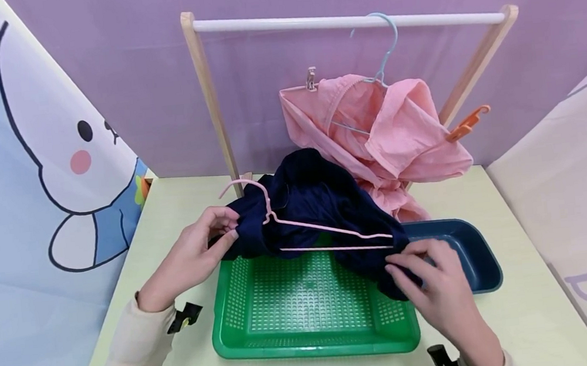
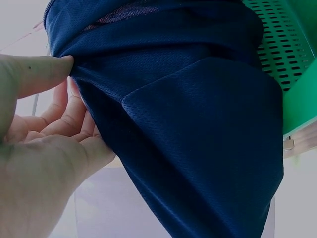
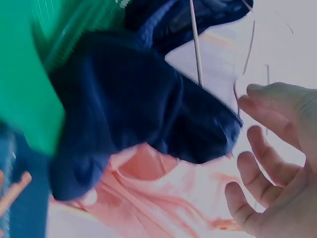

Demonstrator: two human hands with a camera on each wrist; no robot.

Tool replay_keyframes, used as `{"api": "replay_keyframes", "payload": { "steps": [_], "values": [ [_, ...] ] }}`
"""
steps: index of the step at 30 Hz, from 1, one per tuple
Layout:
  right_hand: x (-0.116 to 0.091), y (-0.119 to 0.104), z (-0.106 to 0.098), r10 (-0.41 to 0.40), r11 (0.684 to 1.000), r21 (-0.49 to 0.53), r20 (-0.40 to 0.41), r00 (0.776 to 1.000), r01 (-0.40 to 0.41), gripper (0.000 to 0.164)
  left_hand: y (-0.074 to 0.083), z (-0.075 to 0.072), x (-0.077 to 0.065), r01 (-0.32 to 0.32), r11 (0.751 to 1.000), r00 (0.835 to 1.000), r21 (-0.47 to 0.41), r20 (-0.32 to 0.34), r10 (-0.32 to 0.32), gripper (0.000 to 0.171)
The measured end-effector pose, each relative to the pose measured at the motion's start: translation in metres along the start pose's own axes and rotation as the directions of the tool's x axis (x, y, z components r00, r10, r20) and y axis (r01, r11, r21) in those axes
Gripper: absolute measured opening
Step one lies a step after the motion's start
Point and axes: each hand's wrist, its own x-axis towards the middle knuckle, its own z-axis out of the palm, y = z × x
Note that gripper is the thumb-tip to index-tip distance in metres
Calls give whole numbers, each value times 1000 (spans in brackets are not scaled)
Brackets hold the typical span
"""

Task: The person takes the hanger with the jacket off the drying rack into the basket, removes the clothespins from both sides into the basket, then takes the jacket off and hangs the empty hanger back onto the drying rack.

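A navy zip jacket (image 1: 327,197) lies bunched over the back of a green basket (image 1: 317,351). A pink hanger (image 1: 324,227) sits in it, its hook pointing left and both ends running under the fabric. My left hand (image 1: 194,257) pinches the jacket's left side between thumb and fingers; the left wrist view shows the thumb (image 2: 44,72) on the cloth's edge. Beside the jacket's right end is my right hand (image 1: 435,281). In the right wrist view its fingers (image 3: 262,141) are loosely bent, with a small gap to the cloth.
Behind, a pink zip jacket (image 1: 416,130) hangs on a light blue hanger (image 1: 391,38) from the rack's white rail (image 1: 278,24). An orange clip (image 1: 468,124) and a metallic clip (image 1: 310,79) grip it. A dark blue bin (image 1: 469,248) stands right of the basket.
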Motion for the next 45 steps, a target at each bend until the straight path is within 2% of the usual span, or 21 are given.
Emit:
{"api": "replay_keyframes", "payload": {
  "steps": [4, 9, 14, 21, 31, 40, 45],
  "values": [
    [9, 9, -7, 17, 999, -41, -75, 997, -20, 42, 0, 0, 0, -2, 1000, 1000, -1, 2, 2, 28],
    [10, 25, -8, 52, 996, -76, -43, 998, -55, 42, -1, 2, 0, -16, 1000, 1000, -10, 3, 16, 29],
    [9, 31, -7, 64, 995, -80, 1, 998, -64, 43, 0, 3, 0, -30, 1000, 1000, -8, 7, 30, 30],
    [7, 36, -9, 66, 996, -61, -21, 998, -67, 42, 1, 2, 1, -19, 1000, 1000, -3, 14, 19, 30],
    [-10, 45, -20, 171, 983, -55, -44, 984, -173, 48, -3, -2, -2, 4, 1000, 1000, -12, -13, -4, 28],
    [-14, 30, -11, 100, 994, 36, 34, 994, -101, 42, -4, -3, -1, 11, 999, 1000, -32, -22, -12, 27],
    [-8, 22, -10, 86, 995, 41, 15, 996, -86, 43, -4, -2, 1, 9, 999, 1000, -41, -16, -10, 28]
  ]
}}
